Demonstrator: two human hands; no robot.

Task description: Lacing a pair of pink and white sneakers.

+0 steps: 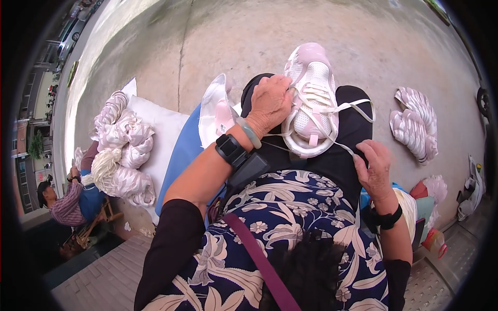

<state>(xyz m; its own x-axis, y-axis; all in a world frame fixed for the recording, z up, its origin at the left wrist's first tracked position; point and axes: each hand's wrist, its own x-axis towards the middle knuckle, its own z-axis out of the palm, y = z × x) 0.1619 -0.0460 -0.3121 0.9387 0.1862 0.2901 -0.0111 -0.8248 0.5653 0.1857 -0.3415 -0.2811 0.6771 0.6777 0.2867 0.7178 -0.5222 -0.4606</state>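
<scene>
A pink and white sneaker point(315, 116) rests on my lap, its toe pointing away from me. White shoelace point(314, 92) crosses its tongue through the upper eyelets, and a loose length loops out to the right over my knee. My left hand point(271, 102) is closed at the shoe's left edge, its fingertips pinching the lace by the eyelets. Lower on the right, beside my thigh, my right hand point(374, 167) pinches a lace end drawn taut from the shoe's collar. A second pink and white shoe piece point(217, 111) lies by my left forearm, partly hidden.
Bundled pink and white shoe uppers point(124, 150) are piled on a white sheet point(165, 124) at left. Another bundle point(415, 124) lies on the concrete floor to the right. Bags and pale laces point(404, 212) sit by my right forearm. Far left, another person point(72, 205) sits working.
</scene>
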